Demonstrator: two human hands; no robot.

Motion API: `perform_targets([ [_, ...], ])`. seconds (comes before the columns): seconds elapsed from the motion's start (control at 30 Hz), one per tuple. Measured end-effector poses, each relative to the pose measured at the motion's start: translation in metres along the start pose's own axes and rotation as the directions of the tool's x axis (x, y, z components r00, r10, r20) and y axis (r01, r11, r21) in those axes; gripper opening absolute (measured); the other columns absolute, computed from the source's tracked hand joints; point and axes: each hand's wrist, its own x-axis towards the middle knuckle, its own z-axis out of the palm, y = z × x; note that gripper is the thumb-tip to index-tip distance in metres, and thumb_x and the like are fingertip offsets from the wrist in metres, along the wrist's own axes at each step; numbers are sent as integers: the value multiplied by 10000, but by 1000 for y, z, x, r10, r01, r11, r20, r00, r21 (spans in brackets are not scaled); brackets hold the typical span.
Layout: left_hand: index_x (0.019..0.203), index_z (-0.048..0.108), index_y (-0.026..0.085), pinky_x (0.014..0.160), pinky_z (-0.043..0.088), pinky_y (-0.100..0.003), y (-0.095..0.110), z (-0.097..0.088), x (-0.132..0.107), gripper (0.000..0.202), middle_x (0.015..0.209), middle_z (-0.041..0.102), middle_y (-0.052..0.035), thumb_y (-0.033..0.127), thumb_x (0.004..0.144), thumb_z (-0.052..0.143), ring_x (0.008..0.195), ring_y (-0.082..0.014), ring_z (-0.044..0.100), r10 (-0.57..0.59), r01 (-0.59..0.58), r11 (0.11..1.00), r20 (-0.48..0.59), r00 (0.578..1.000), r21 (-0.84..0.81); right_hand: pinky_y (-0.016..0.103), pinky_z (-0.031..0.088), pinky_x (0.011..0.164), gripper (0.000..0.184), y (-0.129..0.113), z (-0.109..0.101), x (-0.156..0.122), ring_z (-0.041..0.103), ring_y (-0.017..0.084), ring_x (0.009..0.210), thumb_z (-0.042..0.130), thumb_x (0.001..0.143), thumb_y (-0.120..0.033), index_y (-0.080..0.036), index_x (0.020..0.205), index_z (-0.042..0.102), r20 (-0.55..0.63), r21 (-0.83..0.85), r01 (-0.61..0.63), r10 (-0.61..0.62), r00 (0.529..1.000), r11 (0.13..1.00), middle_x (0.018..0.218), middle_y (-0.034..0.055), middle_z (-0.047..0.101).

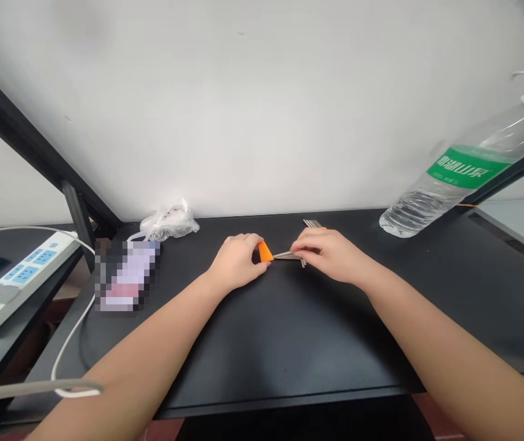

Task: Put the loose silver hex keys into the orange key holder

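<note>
Near the middle of the black table, my left hand [238, 262] is closed around an orange plastic holder [265, 251], thumb below and fingers above. Thin grey metal hex keys [289, 256] stick out of the holder to the right, some with bent ends pointing toward me. My right hand [330, 254] pinches at these keys with thumb and forefinger; which key it grips is partly hidden by the fingers. Just behind the right hand lies a second set of hex keys [311, 224] with a bit of orange showing, mostly covered by the hand.
A large water bottle [445, 177] with a green label stands at the right. Toward the back left are a crumpled clear plastic bag [170, 222] and a pixelated phone [128, 275]. A white cable [71, 334] loops beside a power strip [23, 275] on the left.
</note>
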Motion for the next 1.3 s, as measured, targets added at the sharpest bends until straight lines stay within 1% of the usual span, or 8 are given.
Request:
perform_targets([
  [0.17, 1135, 649, 254, 997, 509, -442, 6, -2, -2, 351, 1035, 726, -25, 394, 829, 751, 972, -249, 690, 59, -59, 998, 4, 998, -33, 359, 499, 717, 210, -6, 11, 2, 613, 190, 772, 635, 937, -438, -248, 950, 723, 34, 220, -115, 110, 993, 969, 911, 45, 672],
  [0.33, 1145, 638, 236, 1003, 492, -425, 14, -4, -3, 327, 1053, 729, -36, 376, 859, 716, 994, -246, 685, 137, -138, 990, -10, 990, -36, 303, 504, 600, 282, -10, 33, 6, 598, 150, 667, 719, 886, -459, -223, 1008, 624, 162, 609, -239, 177, 971, 756, 845, 16, 655],
  [0.53, 1349, 550, 225, 999, 499, -418, 15, 0, -3, 469, 1173, 720, -64, 382, 921, 662, 1068, -264, 681, 165, -164, 986, 19, 986, -24, 287, 499, 600, 274, -11, 44, 7, 593, 135, 667, 742, 873, -411, -224, 977, 570, 93, 659, -207, 196, 976, 723, 870, 12, 657],
  [0.67, 1370, 530, 240, 970, 518, -387, 13, 3, -2, 445, 1139, 726, -47, 324, 943, 620, 1023, -241, 695, 155, -152, 986, 34, 987, -73, 309, 500, 642, 199, -16, 39, 6, 632, 160, 706, 651, 936, -402, -238, 1015, 571, 83, 512, -175, 155, 984, 841, 868, 10, 674],
  [0.77, 1357, 528, 241, 916, 535, -363, 11, 3, -2, 443, 1064, 720, -37, 214, 917, 581, 951, -221, 693, 107, -106, 992, 14, 994, -75, 323, 477, 679, 135, -13, 29, 4, 623, 174, 737, 585, 974, -373, -239, 987, 582, 5, 208, -110, 111, 994, 972, 855, 12, 671],
  [0.83, 1377, 512, 238, 909, 539, -366, 9, 2, -2, 489, 1053, 714, -41, 182, 895, 574, 939, -221, 687, 69, -69, 996, -10, 998, -53, 326, 462, 701, 116, -5, 22, 3, 609, 180, 767, 584, 968, -336, -227, 932, 604, -29, -44, -71, 69, 997, 997, 910, 33, 663],
  [1.0, 1387, 508, 236, 912, 542, -371, 4, 3, -1, 499, 1037, 711, -34, 196, 895, 584, 926, -216, 680, 58, -60, 997, -31, 998, -43, 312, 446, 713, 93, 12, 15, 2, 604, 195, 820, 595, 938, -227, -205, 921, 684, 86, -394, -5, 42, 995, 919, 997, 76, 631],
  [1.3, 1361, 528, 250, 843, 538, -338, 1, 7, 1, 476, 984, 703, -17, 234, 896, 631, 877, -204, 679, 35, -36, 999, -33, 999, -16, 319, 376, 655, 135, -6, 22, 1, 585, 201, 749, 574, 902, -169, -182, 799, 661, 93, -598, 20, 45, 995, 801, 858, 81, 609],
])
